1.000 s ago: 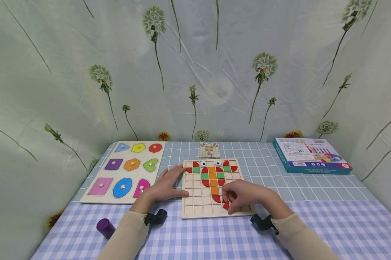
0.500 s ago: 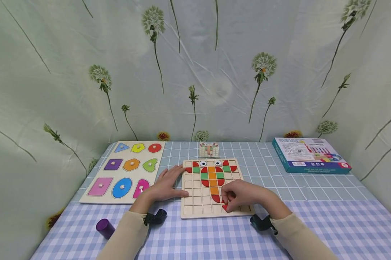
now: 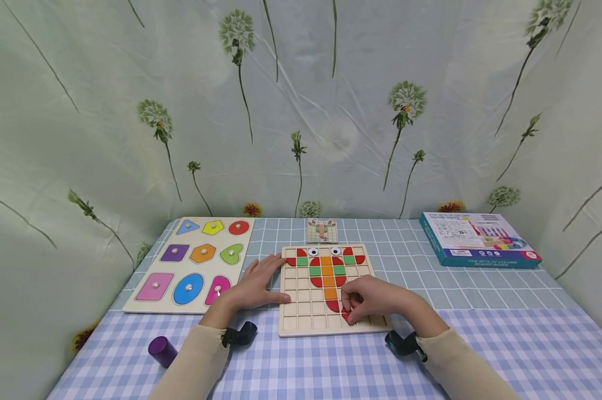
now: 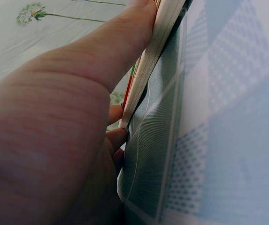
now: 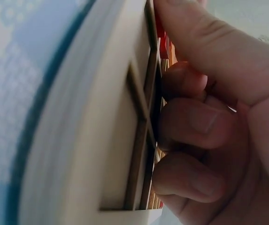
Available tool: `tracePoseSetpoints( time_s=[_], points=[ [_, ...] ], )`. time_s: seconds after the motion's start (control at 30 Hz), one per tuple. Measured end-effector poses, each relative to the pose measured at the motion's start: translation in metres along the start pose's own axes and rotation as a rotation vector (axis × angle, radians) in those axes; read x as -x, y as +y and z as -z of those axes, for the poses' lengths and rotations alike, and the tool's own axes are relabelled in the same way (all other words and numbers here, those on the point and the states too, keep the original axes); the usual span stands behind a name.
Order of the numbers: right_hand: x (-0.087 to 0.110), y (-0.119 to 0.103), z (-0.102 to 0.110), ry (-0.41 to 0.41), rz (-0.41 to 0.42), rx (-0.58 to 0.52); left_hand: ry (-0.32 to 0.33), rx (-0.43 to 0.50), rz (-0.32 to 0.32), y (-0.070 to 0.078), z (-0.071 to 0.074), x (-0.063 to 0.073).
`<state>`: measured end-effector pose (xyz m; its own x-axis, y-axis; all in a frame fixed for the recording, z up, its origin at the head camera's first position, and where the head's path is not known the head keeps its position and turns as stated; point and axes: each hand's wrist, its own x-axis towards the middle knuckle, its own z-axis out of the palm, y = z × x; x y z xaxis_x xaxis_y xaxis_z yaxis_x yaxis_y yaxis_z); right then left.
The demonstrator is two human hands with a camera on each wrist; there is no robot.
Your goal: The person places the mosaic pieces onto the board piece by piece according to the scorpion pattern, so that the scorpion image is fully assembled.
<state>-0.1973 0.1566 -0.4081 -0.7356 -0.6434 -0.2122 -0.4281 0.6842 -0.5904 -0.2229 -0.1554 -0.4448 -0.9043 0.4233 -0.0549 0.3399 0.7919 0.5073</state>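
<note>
A wooden grid board lies in the middle of the table, bearing red, green and orange tiles and two eye tiles. My left hand rests along the board's left side, thumb and fingers spread and fairly straight; the left wrist view shows its thumb at the board's edge. Over the lower right cells, my right hand pinches a small red tile between thumb and forefinger. In the right wrist view the other fingers curl close to the grid, and the thumb hides part of the red tile.
A small picture card lies behind the board. To the left is a knobbed shape puzzle, with a purple cylinder in front of it near the left sleeve. A teal-edged box sits at the back right.
The red tile has turned and shifted slightly up, now lying in the cell under the thumb, close to the red tile beside it. The left hand has stayed in place.
</note>
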Motion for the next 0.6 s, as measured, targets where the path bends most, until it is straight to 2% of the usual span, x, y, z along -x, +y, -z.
tracePoseSetpoints(
  time_s=[0.23, 0.33, 0.6],
  points=[
    [0.002, 0.003, 0.0, 0.003, -0.009, -0.011, 0.0, 0.005, -0.001, 0.0, -0.002, 0.0],
    [0.004, 0.006, 0.001, 0.031, -0.023, 0.0, -0.001, 0.002, -0.007, 0.0, -0.002, 0.0],
    [0.004, 0.01, 0.011, 0.235, -0.1, 0.003, 0.008, 0.009, -0.004, -0.001, -0.003, 0.001]
  ],
)
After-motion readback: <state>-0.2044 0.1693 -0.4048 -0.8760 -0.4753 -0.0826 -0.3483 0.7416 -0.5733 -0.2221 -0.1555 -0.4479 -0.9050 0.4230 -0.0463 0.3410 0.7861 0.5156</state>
